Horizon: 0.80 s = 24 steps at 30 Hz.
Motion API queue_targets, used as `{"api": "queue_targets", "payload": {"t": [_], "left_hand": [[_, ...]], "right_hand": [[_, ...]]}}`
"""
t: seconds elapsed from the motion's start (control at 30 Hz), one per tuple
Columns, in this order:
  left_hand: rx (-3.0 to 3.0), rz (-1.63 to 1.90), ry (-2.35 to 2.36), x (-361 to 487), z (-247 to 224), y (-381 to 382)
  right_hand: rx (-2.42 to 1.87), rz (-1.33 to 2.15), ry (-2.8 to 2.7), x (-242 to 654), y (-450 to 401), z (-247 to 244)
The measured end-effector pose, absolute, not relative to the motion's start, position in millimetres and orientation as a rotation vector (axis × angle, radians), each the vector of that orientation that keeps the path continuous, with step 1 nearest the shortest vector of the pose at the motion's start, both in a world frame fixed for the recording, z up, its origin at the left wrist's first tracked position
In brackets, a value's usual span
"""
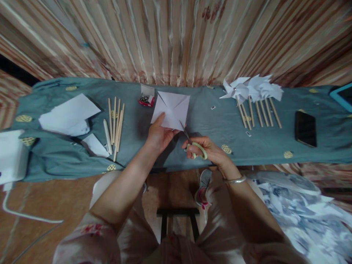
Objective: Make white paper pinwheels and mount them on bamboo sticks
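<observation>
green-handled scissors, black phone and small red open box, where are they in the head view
Green-handled scissors (187,136): head view, on the metal blades.
Black phone (305,129): head view, middle of its dark face.
Small red open box (147,90): head view, on its raised pale flap.

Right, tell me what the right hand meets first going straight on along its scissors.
The right hand would likely meet the white paper sheet first; the scissors overlap its near edge in view, though depth is unclear.

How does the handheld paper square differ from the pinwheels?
The paper square is flat; the pinwheels have folded blades. The paper square has no stick; the pinwheels have wooden sticks. The left hand holds the paper square; the pinwheels lie on the cloth. Both use white paper.
</observation>
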<state>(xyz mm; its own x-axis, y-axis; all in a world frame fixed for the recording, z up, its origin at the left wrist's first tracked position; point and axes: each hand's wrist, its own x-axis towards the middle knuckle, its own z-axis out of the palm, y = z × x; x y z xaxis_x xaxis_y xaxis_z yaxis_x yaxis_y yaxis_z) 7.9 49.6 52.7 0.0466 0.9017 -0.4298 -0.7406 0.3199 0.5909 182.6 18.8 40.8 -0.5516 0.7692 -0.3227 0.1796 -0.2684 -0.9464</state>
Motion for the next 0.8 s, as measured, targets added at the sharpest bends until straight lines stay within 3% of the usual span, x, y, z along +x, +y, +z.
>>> {"api": "queue_targets", "payload": {"t": [0.8], "left_hand": [[0.187, 1.28, 0.86, 8.2, 55.7, 47.7]], "right_hand": [[-1.142, 1.893, -1.523, 182.4, 20.2, 37.7]]}}
